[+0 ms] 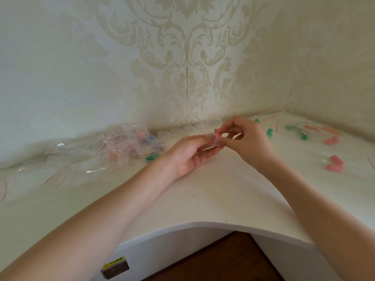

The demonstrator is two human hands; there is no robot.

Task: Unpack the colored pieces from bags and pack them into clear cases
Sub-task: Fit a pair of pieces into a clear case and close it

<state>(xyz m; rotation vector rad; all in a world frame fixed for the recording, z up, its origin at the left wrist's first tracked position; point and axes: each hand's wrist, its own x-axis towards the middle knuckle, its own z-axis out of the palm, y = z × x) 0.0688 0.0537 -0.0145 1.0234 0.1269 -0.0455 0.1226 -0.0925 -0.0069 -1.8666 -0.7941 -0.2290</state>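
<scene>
Mid-surface: left hand point(190, 157) cradling a clear case point(213, 140), right hand point(245, 136) pinching a pink piece point(217, 135) at its mouth. Loose pinch risks a drop. Bags point(129, 145) at 10 o'clock; spare cases point(182, 129) at 12.

We see a white corner counter point(213, 191) set against patterned walls. Left of our left hand point(190, 155) lies a heap of clear bags point(121, 147) with red strips, some holding colored pieces, and a green piece point(152, 157) just beside them. Beyond the hands, a row of clear cases point(182, 130) lines the wall. Right of our right hand point(249, 138) lie green pieces point(300, 133), pink pieces point(334, 162) and more bags point(316, 127).
</scene>
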